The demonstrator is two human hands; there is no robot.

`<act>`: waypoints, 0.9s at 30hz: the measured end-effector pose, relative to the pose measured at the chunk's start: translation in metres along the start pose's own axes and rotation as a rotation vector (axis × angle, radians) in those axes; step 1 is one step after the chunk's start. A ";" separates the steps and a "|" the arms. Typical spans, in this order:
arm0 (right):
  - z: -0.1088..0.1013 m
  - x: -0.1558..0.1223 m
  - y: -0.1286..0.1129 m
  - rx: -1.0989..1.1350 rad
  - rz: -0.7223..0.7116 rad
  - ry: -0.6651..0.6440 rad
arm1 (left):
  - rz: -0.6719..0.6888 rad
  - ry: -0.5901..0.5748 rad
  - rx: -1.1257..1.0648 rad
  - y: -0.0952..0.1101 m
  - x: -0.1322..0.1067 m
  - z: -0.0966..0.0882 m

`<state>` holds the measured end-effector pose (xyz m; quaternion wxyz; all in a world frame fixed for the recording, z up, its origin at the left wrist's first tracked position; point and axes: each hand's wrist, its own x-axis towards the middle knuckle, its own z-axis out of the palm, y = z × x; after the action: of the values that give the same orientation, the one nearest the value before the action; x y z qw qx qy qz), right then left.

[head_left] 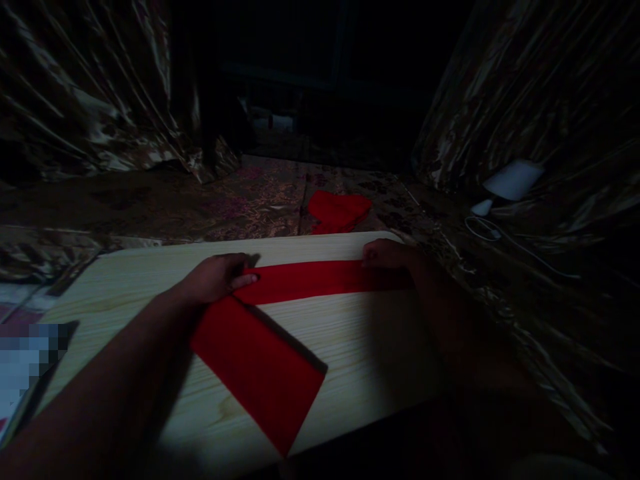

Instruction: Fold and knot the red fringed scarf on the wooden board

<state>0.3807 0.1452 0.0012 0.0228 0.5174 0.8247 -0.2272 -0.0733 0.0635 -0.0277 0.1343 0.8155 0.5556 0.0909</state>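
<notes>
A long red cloth strip [320, 279] lies across a pale wooden board [150, 280], bent at an angle so its wider lower part [260, 367] runs toward the board's near edge. My left hand [217, 277] presses down on the bend, fingers together and flat on the cloth. My right hand [387, 255] rests on the strip's right end, fingers curled onto the fabric. The scene is dim.
A second crumpled red cloth [339, 210] lies beyond the board on a patterned covering. Shiny patterned curtains hang at left and right. A white charger with cable [510, 183] sits at right. A blurred patch [27, 357] is at the left edge.
</notes>
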 end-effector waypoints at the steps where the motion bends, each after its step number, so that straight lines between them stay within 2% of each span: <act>1: 0.001 -0.003 0.008 -0.005 0.012 0.021 | 0.000 -0.002 0.000 0.000 0.000 0.000; 3: 0.007 -0.010 0.020 -0.030 0.044 0.121 | -0.008 -0.001 -0.007 0.001 0.000 0.000; 6: 0.021 -0.019 0.034 -0.086 0.116 0.343 | -0.024 -0.007 -0.016 0.003 0.000 0.000; 9: 0.032 -0.028 0.041 -0.170 0.195 0.467 | -0.040 -0.011 0.009 0.005 -0.001 0.000; 12: 0.032 -0.036 0.045 -0.311 0.259 0.508 | -0.062 -0.003 0.024 0.007 -0.002 0.000; 15: 0.025 -0.043 0.052 -0.419 0.298 0.482 | -0.095 -0.018 0.038 0.007 -0.002 0.000; 21: 0.018 -0.054 0.075 -0.445 0.378 0.472 | -0.111 -0.051 0.064 0.009 -0.002 -0.002; 24: 0.016 -0.059 0.070 -0.464 0.341 0.609 | -0.114 -0.053 0.050 0.012 -0.002 -0.004; 27: 0.019 -0.062 0.038 -0.458 0.181 0.759 | -0.141 -0.054 0.042 0.011 -0.002 -0.004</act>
<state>0.4386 0.0996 -0.0123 -0.1477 0.6157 0.7551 0.1699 -0.0657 0.0583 -0.0201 0.1382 0.7792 0.6094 0.0477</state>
